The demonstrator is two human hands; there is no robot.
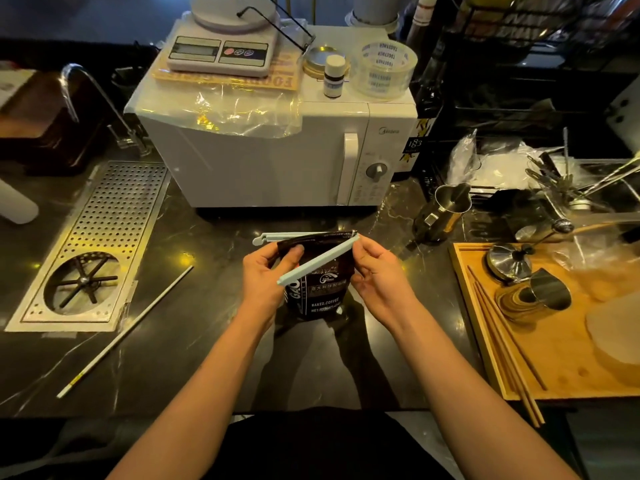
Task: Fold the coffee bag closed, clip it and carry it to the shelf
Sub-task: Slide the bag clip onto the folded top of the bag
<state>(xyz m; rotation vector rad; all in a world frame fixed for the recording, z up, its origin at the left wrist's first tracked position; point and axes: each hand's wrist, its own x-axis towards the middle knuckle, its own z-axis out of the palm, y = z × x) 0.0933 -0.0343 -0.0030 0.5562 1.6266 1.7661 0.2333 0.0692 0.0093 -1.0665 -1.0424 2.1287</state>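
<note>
A dark coffee bag (320, 289) with white lettering stands upright on the black counter, in front of the microwave. Its top is folded over. A long pale-blue sealing clip (317, 261) straddles the fold, swung apart: one arm lies behind the bag's top edge, the other angles down across the front. My left hand (266, 275) grips the bag's upper left corner, thumb on the front. My right hand (377, 271) pinches the clip's hinge end at the bag's upper right corner.
A white microwave (277, 157) stands right behind the bag, carrying a scale and tape roll. A perforated drain tray (104, 237) lies left, with a thin white stick (124, 334) beside it. A wooden tray (554, 341) with chopsticks and steel jugs sits right.
</note>
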